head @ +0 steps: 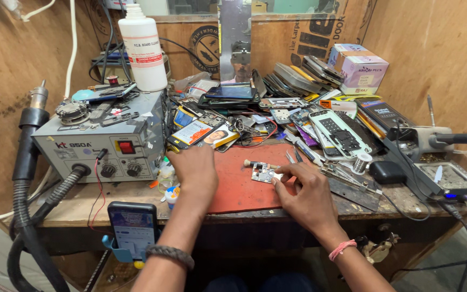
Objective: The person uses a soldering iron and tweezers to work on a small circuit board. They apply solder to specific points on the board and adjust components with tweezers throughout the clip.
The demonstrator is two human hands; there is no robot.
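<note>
Small circuit board point(262, 173) is lying on the red mat point(233, 189), right of mat centre, near the front of the bench point(82, 208). It is pinned at its right edge by the fingers point(283, 174) of the right hand point(304, 196); fingertips are pressed together on the board edge.

Left hand point(197, 168) is laid at the mat's back-left corner, fingers curled down and hidden from view, so whether anything is pinched cannot be told. A woven band is seen on the left wrist, a pink thread on the right.

Surroundings:
- Grey hot-air station point(101, 146) is set left of the mat, its black hose point(25, 216) looped down over the bench front. A white bottle point(142, 48) is stood on top of it.
- A phone point(132, 227) with lit screen is propped in a blue holder at the front edge, just beside the left forearm.
- A small glue bottle point(172, 193) is lying between station and left wrist.
- A brush handle point(255, 163) is lying just behind the board.
- Tweezers point(294, 156) and a solder spool point(361, 162) are placed right of the mat.
- A heap of phone parts point(298, 113), frames and screens is crowding the back edge of the mat.
- A black soldering stand point(449, 181) and a pink-white box point(359, 67) are set far right.
</note>
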